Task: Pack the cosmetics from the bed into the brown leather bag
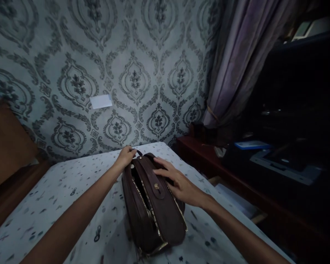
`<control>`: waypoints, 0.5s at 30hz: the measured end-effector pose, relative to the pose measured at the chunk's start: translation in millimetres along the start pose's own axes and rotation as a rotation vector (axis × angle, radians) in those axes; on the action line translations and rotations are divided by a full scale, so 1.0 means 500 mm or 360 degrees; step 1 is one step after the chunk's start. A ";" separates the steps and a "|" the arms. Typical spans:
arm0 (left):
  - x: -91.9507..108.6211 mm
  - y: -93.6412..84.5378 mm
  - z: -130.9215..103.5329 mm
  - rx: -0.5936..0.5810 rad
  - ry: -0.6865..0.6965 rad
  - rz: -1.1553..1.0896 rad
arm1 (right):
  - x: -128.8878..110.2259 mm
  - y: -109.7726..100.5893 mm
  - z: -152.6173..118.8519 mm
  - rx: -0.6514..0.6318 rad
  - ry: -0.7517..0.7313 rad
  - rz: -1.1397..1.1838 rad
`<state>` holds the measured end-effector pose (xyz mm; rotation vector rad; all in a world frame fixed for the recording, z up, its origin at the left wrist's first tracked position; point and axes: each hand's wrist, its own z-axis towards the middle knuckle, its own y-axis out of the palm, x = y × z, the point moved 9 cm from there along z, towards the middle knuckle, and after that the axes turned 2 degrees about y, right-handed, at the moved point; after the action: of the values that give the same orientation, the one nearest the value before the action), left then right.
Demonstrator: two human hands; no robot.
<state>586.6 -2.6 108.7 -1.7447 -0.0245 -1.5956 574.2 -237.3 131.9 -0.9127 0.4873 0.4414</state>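
Observation:
A dark brown leather bag (165, 220) with gold-coloured zips lies on the patterned white sheet (85, 216). Its left zip is parted, leaving a dark gap, and a strap with a round gold stud runs down the middle. My left hand (126, 156) is closed at the bag's far end, beside a short dark handle loop, with its fingers pinched there. Over the right side of the bag, my right hand (178, 179) has its fingers stretched apart and touching the leather near the second zip. Whatever is inside the bag is hidden in shadow.
A wall with damask wallpaper (159, 80) stands behind the bed, with a white rectangular plate (101, 101) on it. To the right are a purple curtain (233, 62), a reddish wooden ledge (198, 154) and a blue-edged object (251, 145). A brown panel (9, 143) stands at left.

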 end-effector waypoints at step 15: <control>0.002 0.023 0.027 -0.0060 -0.0113 0.0156 | 0.153 0.014 0.061 0.0229 0.0608 0.0679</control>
<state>604.0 -4.0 104.9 -1.8027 0.0565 -1.4720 638.5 -196.7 99.5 -0.7527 1.0613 0.6116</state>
